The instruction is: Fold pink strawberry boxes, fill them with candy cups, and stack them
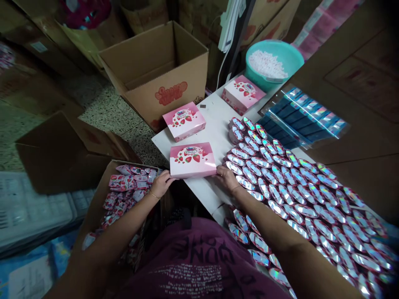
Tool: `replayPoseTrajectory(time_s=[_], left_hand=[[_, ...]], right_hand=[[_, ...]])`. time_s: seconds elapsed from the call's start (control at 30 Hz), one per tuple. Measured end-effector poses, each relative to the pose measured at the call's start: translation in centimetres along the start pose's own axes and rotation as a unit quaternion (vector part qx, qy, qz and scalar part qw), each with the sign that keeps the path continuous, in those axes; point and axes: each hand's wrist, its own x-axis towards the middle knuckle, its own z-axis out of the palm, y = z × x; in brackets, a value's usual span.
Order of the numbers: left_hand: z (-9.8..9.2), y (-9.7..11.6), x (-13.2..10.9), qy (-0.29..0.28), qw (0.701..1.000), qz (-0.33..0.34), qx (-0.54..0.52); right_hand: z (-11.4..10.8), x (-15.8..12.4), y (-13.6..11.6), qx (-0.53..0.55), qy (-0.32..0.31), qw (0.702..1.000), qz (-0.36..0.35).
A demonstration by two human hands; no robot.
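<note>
A pink box printed with strawberries (192, 160) lies on the white table (215, 124) near its front edge. My left hand (161, 183) grips the box's near left corner, fingers curled. My right hand (227, 178) holds its near right corner, fingers bent against the side. Two more pink strawberry boxes sit farther back, one (184, 120) at the table's left edge and one (243, 94) near a bowl. Rows of several shiny foil-topped small cups (280, 182) cover the table right of my right hand.
An open cardboard carton (156, 66) stands on the floor beyond the table. A lower carton of pink sachets (124, 191) sits left of my left arm. A teal bowl of white pieces (272, 62) and a blue packet sheet (302, 116) lie at the back right.
</note>
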Motion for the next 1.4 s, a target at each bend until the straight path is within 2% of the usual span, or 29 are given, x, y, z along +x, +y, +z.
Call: replayPoseTrajectory(time_s=[0.07, 0.13, 0.2, 0.23, 0.33, 0.4, 0.47, 0.57, 0.67, 0.8, 0.93, 1.13, 1.27, 1.4], left_hand=[[-0.2, 0.3, 0.1, 0.018, 1.000, -0.024, -0.006], [-0.4, 1.1, 0.3, 0.089, 0.994, -0.058, 0.019], [-0.6, 2.1, 0.9, 0.145, 0.985, -0.065, 0.067], [-0.7, 2.7, 1.3, 0.141, 0.984, -0.049, 0.093], [-0.5, 3.9, 2.6, 0.043, 0.988, 0.030, 0.147], [-0.3, 4.1, 3.1, 0.006, 0.986, 0.060, 0.158], [0.1, 3.9, 3.3, 0.008, 0.985, 0.070, 0.160], [0.5, 3.7, 3.0, 0.021, 0.983, 0.086, 0.161], [0.8, 3.7, 2.7, 0.035, 0.978, 0.108, 0.174], [1.4, 3.4, 2.3, 0.046, 0.971, 0.126, 0.199], [2.2, 2.7, 1.7, 0.039, 0.969, 0.121, 0.214], [3.3, 3.3, 0.7, 0.011, 0.968, 0.054, 0.244], [3.1, 4.2, 1.6, 0.001, 0.973, 0.018, 0.232], [3.0, 3.8, 3.2, 0.009, 0.979, 0.017, 0.204]], right_hand=[[0.1, 0.1, 0.1, -0.005, -0.019, 1.000, 0.012], [0.3, 0.0, 0.1, -0.026, -0.033, 0.999, 0.029], [0.3, -0.2, 0.0, -0.054, -0.037, 0.997, 0.043], [0.1, -0.4, -0.2, -0.064, -0.039, 0.996, 0.051], [-0.9, -0.7, -1.4, -0.101, -0.021, 0.992, 0.068], [-1.7, -0.2, -2.6, -0.149, 0.010, 0.988, 0.041], [-2.0, 0.9, -3.8, -0.210, 0.004, 0.977, -0.030], [-1.4, 3.0, -4.6, -0.280, -0.067, 0.950, -0.121], [-0.1, 3.9, -4.1, -0.320, -0.082, 0.934, -0.133], [0.8, 3.3, -3.4, -0.333, -0.065, 0.931, -0.135], [1.8, 2.2, -3.1, -0.333, -0.059, 0.932, -0.132], [3.6, 1.1, -2.4, -0.337, -0.039, 0.937, -0.085], [3.4, 2.0, -3.2, -0.334, -0.053, 0.938, -0.071], [3.2, 3.5, -4.1, -0.322, -0.066, 0.942, -0.061]])
